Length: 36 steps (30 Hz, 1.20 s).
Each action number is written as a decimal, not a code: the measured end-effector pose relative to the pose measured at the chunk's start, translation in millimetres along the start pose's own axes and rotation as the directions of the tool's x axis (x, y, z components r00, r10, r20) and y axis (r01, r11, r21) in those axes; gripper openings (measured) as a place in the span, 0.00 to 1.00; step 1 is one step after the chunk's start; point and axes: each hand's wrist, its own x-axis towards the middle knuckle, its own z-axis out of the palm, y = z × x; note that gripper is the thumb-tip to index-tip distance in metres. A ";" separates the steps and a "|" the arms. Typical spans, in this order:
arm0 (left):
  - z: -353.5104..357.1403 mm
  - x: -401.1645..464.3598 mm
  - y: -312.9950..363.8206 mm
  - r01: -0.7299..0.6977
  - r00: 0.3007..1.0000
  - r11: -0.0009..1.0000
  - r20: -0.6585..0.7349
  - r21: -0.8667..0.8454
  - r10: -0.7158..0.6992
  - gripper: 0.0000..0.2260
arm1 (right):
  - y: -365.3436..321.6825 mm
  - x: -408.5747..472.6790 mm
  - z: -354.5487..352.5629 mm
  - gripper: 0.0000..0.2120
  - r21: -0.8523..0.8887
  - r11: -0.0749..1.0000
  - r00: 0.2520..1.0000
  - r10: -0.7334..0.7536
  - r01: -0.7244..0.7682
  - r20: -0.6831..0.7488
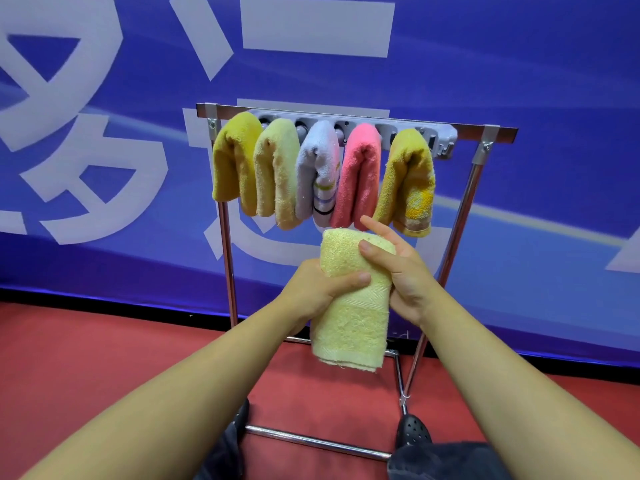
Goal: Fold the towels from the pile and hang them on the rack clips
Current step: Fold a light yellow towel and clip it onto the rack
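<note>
- The left hand [318,289] grips the folded pale yellow towel [353,306] around its middle; the right hand [398,268] pinches its upper edge, forefinger extended.
- The towel is held just below the rack [346,116].
- Five towels [322,171] already hang; by my judgement, this one remains to clip.
</note>
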 end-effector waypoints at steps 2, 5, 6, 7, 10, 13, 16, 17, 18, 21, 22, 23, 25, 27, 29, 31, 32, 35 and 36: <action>-2.3 0.8 -2.3 0.010 1.000 1.000 -0.017 0.000 -0.010 0.13 | -0.5 0.5 -1.8 0.25 -0.023 1.000 1.000 0.012 -0.013 -0.011; -8.6 3.2 -7.3 0.018 0.998 1.000 -0.066 -0.002 -0.018 0.13 | -2.1 3.1 -4.4 0.23 -0.191 0.982 0.989 -0.023 -0.005 -0.145; -11.4 3.6 -9.0 0.013 0.997 1.000 -0.079 -0.003 -0.014 0.13 | -2.0 4.9 -7.5 0.24 -0.320 0.947 0.978 -0.062 -0.005 -0.200; -13.7 3.4 -10.4 0.011 0.997 1.000 -0.080 -0.002 -0.011 0.13 | -1.3 6.6 -11.6 0.25 -0.454 0.891 0.967 -0.105 -0.013 -0.233; -16.7 -0.2 -12.2 0.036 0.999 0.999 0.003 0.035 -0.036 0.13 | -0.4 8.0 -17.9 0.29 -0.635 0.773 0.986 -0.099 -0.009 -0.135; -15.2 -3.1 -14.4 0.056 0.995 0.996 0.080 0.076 -0.062 0.13 | -0.7 6.2 -13.6 0.18 -0.617 0.787 0.995 0.064 -0.007 0.071; -13.1 -5.8 -13.7 0.078 0.991 0.996 0.107 0.049 -0.083 0.14 | -1.5 7.3 -9.3 0.09 -0.625 0.779 0.998 -0.023 0.056 0.061; -12.2 -6.6 -13.2 0.084 0.990 0.996 0.111 0.036 -0.088 0.15 | -0.7 8.1 -8.4 0.08 -0.622 0.780 0.998 -0.065 0.066 0.023; -11.0 -7.3 -12.8 0.081 0.989 0.996 0.124 0.035 -0.085 0.16 | 0.4 8.9 -7.8 0.08 -0.610 0.790 0.995 -0.100 0.069 -0.016; -6.5 -6.8 -14.5 0.040 0.981 0.997 0.187 0.073 -0.053 0.19 | 4.5 11.7 -9.3 0.08 -0.544 0.836 0.976 -0.174 0.075 -0.133; -6.0 -5.7 -15.0 0.025 0.977 0.996 0.207 0.088 -0.043 0.20 | 5.1 12.0 -10.1 0.08 -0.526 0.847 0.969 -0.188 0.078 -0.159; -5.7 -4.3 -15.4 0.009 0.972 0.994 0.231 0.106 -0.033 0.21 | 5.1 11.6 -10.9 0.09 -0.515 0.854 0.965 -0.195 0.077 -0.178; -6.2 -1.3 -16.3 -0.013 0.967 0.990 0.254 0.143 -0.024 0.23 | 5.5 11.8 -14.3 0.09 -0.527 0.847 0.961 -0.197 0.066 -0.196; -7.1 1.9 -18.0 -0.014 0.982 0.985 0.190 0.175 -0.020 0.21 | 7.1 13.0 -15.7 0.12 -0.571 0.819 0.948 -0.225 0.059 -0.225; -6.9 7.0 -22.0 0.000 0.998 0.983 0.056 0.184 -0.010 0.20 | 8.5 14.9 -15.9 0.16 -0.597 0.798 0.902 -0.313 0.079 -0.298; -5.1 12.5 -25.2 -0.012 0.996 0.982 -0.086 0.187 0.029 0.19 | 9.1 13.0 -11.5 0.13 -0.636 0.766 0.856 -0.388 0.093 -0.342; -3.5 15.2 -25.4 -0.028 0.986 0.979 -0.153 0.200 0.059 0.19 | 10.1 11.2 -8.2 0.12 -0.672 0.737 0.850 -0.402 0.079 -0.341; 4.4 19.9 -20.3 -0.058 0.959 0.962 -0.252 0.267 0.128 0.20 | 17.4 6.8 5.6 0.16 -0.697 0.717 0.904 -0.297 -0.001 -0.307; 7.1 19.6 -17.4 -0.062 0.963 0.957 -0.233 0.282 0.132 0.20 | 19.6 5.3 11.2 0.19 -0.678 0.734 0.930 -0.230 -0.027 -0.286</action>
